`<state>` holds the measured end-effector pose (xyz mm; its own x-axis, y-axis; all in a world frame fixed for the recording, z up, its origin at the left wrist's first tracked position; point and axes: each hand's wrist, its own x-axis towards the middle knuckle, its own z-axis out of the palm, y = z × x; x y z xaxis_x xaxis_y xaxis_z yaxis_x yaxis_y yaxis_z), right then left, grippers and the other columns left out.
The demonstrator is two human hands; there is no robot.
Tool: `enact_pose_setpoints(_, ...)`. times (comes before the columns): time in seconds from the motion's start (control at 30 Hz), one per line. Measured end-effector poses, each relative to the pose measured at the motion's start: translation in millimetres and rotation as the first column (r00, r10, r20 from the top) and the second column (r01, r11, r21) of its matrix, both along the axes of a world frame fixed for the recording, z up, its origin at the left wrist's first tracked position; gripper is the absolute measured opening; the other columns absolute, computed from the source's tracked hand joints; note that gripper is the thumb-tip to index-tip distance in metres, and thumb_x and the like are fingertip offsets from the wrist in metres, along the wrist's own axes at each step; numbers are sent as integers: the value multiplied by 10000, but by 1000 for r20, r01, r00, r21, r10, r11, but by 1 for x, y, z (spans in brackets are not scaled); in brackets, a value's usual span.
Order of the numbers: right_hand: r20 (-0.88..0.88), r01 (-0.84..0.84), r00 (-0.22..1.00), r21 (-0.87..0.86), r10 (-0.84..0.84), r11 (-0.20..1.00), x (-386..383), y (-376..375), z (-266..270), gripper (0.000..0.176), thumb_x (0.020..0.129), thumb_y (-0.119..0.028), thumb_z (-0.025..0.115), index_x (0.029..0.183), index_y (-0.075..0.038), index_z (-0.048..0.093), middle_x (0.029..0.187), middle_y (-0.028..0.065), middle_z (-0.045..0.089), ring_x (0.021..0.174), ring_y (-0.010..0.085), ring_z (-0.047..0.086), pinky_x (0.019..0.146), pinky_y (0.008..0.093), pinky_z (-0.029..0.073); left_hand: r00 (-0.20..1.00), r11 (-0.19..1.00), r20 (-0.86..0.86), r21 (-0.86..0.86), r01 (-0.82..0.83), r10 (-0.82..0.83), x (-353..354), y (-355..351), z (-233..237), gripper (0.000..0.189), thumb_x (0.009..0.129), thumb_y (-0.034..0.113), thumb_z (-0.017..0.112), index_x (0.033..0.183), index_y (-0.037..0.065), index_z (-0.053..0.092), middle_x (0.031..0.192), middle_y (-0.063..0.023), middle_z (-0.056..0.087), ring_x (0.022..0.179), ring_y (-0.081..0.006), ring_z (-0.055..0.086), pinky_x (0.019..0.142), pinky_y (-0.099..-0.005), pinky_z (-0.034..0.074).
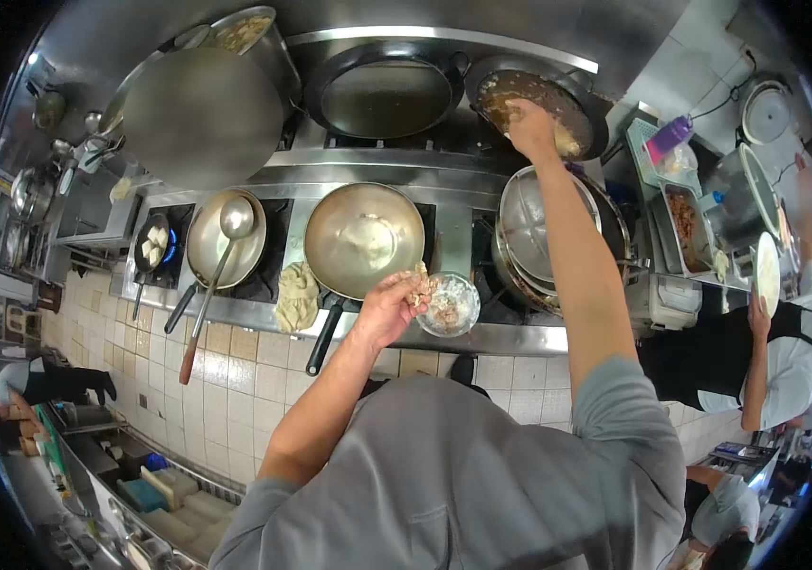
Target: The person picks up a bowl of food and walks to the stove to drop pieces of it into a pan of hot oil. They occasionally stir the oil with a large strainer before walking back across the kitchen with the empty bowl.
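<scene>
My left hand [392, 309] is closed around a clump of pale pinkish food pieces [419, 287], held at the left rim of a clear bowl [464, 318]. The bowl has more pinkish and whitish food in it. Stretched out to the back right, my right hand [531, 130] is over a dark wok [596, 119] with brown liquid and light bits. Its fingers look bunched together; what they hold, if anything, is hidden. Close to my left hand stands a wide empty pan [349, 228] with a black handle.
A ladle [235, 218] rests in a smaller pan [199, 256]; beside it a small skillet [152, 242] with white pieces sits over a blue flame. A crumpled cloth [297, 296] lies on the stove edge. Stacked pots [520, 275] are under my right arm. A person at right holds a plate [766, 271].
</scene>
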<state>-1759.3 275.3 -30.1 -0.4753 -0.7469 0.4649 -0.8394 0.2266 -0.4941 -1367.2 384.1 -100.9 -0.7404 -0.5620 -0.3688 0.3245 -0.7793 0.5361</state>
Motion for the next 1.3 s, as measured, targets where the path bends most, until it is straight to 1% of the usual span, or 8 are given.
enact_pose_setpoints(0.17, 299, -389, 856, -161, 421, 907, 90, 64, -19, 222, 904, -45, 651, 1120, -54, 702, 1026, 48, 731, 891, 167, 673, 805, 313, 530, 997, 999, -73, -33, -20, 17, -2, -10, -3, 161, 903, 12, 661, 967, 92, 537, 932, -72, 663, 846, -173, 673, 713, -300, 570)
enact_pose_setpoints(0.37, 870, -583, 439, 87, 223, 808, 164, 156, -38, 305, 939, -283, 676, 1046, 1, 712, 842, 59, 722, 734, 110, 640, 680, 299, 525, 999, 983, -26, -185, 18, -23, -30, -13, -19, 269, 877, -42, 667, 1001, 116, 489, 1017, -76, 654, 917, -193, 677, 797, -316, 570)
enact_pose_setpoints(0.57, 619, -468, 738, 183, 268, 865, 161, 185, -56, 298, 860, -214, 728, 1036, 24, 691, 824, 110, 717, 748, 148, 673, 706, 319, 542, 971, 841, 237, -520, 148, -24, -55, -7, -33, 321, 814, -122, 626, 1008, 100, 497, 937, -35, 616, 846, -150, 642, 742, -304, 550)
enact_pose_setpoints(0.77, 914, -244, 369, -81, 170, 966, 123, 192, -6, 173, 861, -78, 675, 1017, -5, 686, 873, 87, 708, 761, 132, 672, 639, 270, 527, 993, 965, 91, -242, 96, -75, -52, 0, -19, 260, 883, -27, 682, 995, 89, 478, 1027, -118, 651, 871, -189, 664, 781, -346, 551)
enact_pose_setpoints(1.0, 368, 98, 929, -120, -48, 988, -94, 120, -6, 198, 851, -24, 662, 1046, -22, 696, 907, 107, 738, 820, 190, 712, 714, 311, 560, 993, 982, 112, -179, 53, -33, -16, -7, -28, 174, 931, 15, 607, 1060, 70, 503, 1090, -150, 642, 967, -233, 651, 843, -378, 553)
enact_pose_setpoints(1.07, 255, 169, 958, -129, -132, 977, -127, 105, 9, 187, 822, -48, 687, 1007, -27, 709, 916, 133, 743, 836, 225, 725, 735, 336, 565, 996, 990, 86, -140, 36, -24, -10, -5, -15, 194, 938, 21, 590, 1110, 63, 510, 1136, -160, 627, 996, -244, 650, 873, -384, 552)
enact_pose_setpoints(1.13, -99, 318, 947, 152, -306, 936, -155, 94, 13, 192, 802, -111, 673, 977, -57, 730, 933, 175, 736, 870, 308, 721, 780, 388, 560, 999, 996, 19, -80, 42, -41, -1, -7, -22, 318, 943, 12, 537, 1258, 35, 502, 1259, -164, 576, 1104, -266, 631, 954, -403, 540)
enact_pose_setpoints(1.3, -91, 338, 940, 150, -328, 929, -214, 76, -4, 278, 789, -133, 613, 1034, -72, 730, 1056, 170, 723, 1021, 320, 683, 907, 360, 522, 998, 996, 48, -73, 51, -47, 0, -2, -7, 451, 917, -18, 487, 1366, 6, 452, 1329, -178, 556, 1235, -310, 574, 1010, -441, 522)
